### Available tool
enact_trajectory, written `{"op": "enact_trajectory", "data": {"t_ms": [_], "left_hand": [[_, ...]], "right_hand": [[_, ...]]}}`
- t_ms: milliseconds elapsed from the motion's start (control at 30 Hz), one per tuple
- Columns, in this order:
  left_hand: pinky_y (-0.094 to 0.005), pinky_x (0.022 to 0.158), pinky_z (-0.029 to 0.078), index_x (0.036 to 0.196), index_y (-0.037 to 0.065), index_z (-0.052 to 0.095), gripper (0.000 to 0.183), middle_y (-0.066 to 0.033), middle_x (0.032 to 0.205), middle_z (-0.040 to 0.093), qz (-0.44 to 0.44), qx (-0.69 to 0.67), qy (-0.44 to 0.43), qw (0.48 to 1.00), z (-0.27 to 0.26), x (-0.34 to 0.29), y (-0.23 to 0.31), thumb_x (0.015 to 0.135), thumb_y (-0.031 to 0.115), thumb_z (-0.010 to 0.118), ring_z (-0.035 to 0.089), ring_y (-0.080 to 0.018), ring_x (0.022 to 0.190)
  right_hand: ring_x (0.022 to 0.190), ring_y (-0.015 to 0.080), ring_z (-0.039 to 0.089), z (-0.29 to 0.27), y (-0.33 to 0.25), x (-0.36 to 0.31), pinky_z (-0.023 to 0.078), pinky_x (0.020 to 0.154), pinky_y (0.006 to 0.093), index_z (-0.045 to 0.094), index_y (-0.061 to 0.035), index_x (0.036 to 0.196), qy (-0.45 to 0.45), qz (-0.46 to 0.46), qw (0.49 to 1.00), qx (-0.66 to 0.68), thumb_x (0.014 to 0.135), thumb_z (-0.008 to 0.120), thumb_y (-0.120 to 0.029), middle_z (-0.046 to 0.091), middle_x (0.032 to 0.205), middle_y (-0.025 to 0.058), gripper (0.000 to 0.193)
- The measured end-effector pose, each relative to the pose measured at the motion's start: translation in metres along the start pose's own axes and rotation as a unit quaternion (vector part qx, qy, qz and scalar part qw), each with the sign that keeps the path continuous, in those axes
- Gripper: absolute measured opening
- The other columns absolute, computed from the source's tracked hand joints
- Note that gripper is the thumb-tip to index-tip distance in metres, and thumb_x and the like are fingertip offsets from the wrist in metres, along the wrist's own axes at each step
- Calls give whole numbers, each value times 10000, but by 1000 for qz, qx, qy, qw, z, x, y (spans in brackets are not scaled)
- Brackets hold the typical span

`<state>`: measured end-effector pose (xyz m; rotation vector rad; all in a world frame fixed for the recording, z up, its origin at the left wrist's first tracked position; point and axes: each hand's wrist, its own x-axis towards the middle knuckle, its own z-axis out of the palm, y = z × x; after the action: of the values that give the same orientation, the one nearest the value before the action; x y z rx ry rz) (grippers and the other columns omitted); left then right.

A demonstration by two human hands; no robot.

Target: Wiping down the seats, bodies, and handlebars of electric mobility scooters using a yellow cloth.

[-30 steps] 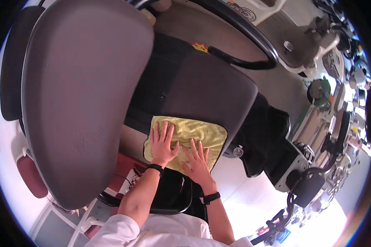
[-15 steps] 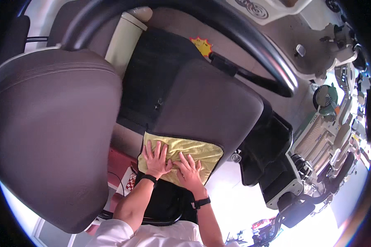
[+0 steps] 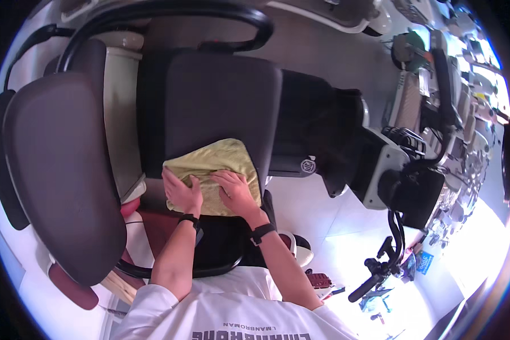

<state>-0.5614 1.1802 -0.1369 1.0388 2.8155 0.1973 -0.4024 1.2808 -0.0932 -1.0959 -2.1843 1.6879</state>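
A yellow cloth (image 3: 209,156) with dark trim lies wrinkled over the near part of a dark grey seat cushion (image 3: 224,102). At the cloth's left edge my left hand (image 3: 181,192) is closed on it, with the thumb lying toward the middle. My right hand (image 3: 239,195) bends its fingers into the cloth right of centre, where folds gather between the two hands. Its fingertips press close together on the fabric. Both wrists wear black bands.
A large dark backrest (image 3: 65,175) stands at the left. A black curved armrest (image 3: 170,10) arches across the far side, and another armrest (image 3: 192,271) crosses near my body. Handlebars (image 3: 379,266) stand at the right. Several other vehicles (image 3: 419,85) line the far right.
My hands have gone from lying flat and spread to curling into the cloth. The cloth has shifted, its far edge now peaked. My view has turned, and the seat appears further left.
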Motion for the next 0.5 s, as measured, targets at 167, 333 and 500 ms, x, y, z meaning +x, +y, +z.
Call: {"op": "enact_trajectory", "data": {"t_ms": [167,333,500], "left_hand": [[-500,1114,432,1583,-24,234,1017,-289,1519,448,-138,-2,-145,980,-50,17,27,841,453,739,497,-436,1359],[-474,965,548,1454,-67,426,844,-272,1303,635,-309,-162,-240,906,-6,47,-104,805,332,789,676,-383,1118],[-338,613,556,1077,13,715,230,-66,921,734,-25,-399,-483,779,-85,-17,104,897,148,664,701,-164,769]], "right_hand": [[922,352,692,-6,0,-24,550,803,483,91,-142,1654,96,191,976,-36,899,635,-50,711,904,149,935],[802,379,720,6,-43,-16,571,748,495,413,-74,1535,72,195,970,-129,899,661,-152,729,854,190,687],[901,326,722,-30,-25,-99,557,780,438,756,-70,931,84,263,924,-266,839,710,-243,735,943,143,201]]}}
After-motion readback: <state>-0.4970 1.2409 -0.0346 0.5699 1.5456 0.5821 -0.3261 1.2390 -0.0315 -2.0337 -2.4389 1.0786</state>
